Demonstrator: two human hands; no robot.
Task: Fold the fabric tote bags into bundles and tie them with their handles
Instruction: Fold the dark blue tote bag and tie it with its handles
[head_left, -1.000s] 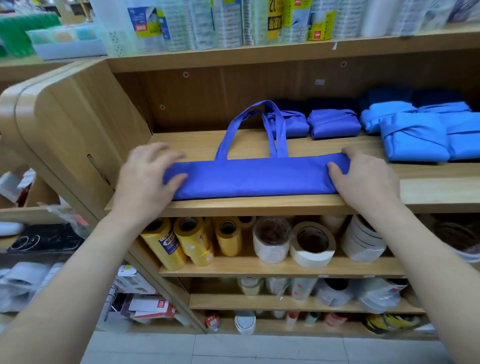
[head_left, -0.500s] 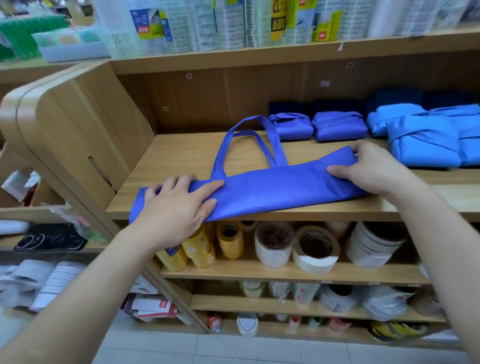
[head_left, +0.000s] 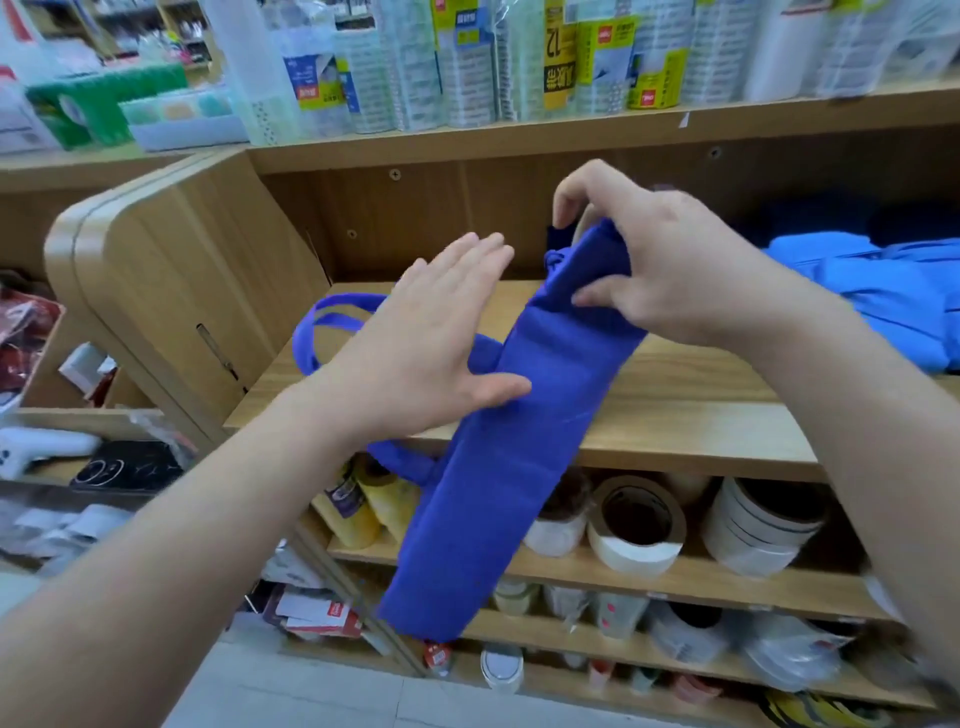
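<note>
A royal-blue tote bag (head_left: 498, 478), folded into a long narrow strip, hangs off the front edge of the wooden shelf (head_left: 685, 415). My right hand (head_left: 670, 265) pinches the strip's upper end and holds it raised above the shelf. My left hand (head_left: 431, 358) is flat with straight fingers, its thumb touching the strip's left side near the middle. The bag's handles (head_left: 327, 322) loop out to the left behind my left hand. The strip's lower end dangles in front of the lower shelves.
Folded light-blue bag bundles (head_left: 883, 301) lie at the right of the same shelf. Tape rolls (head_left: 639, 525) fill the shelf below. Packaged goods (head_left: 519, 57) line the shelf above. A rounded wooden side panel (head_left: 171, 291) closes the left.
The strip lay flat along the shelf; my right hand has lifted its right end up and the left end has swung down off the edge. My left hand let go and opened flat.
</note>
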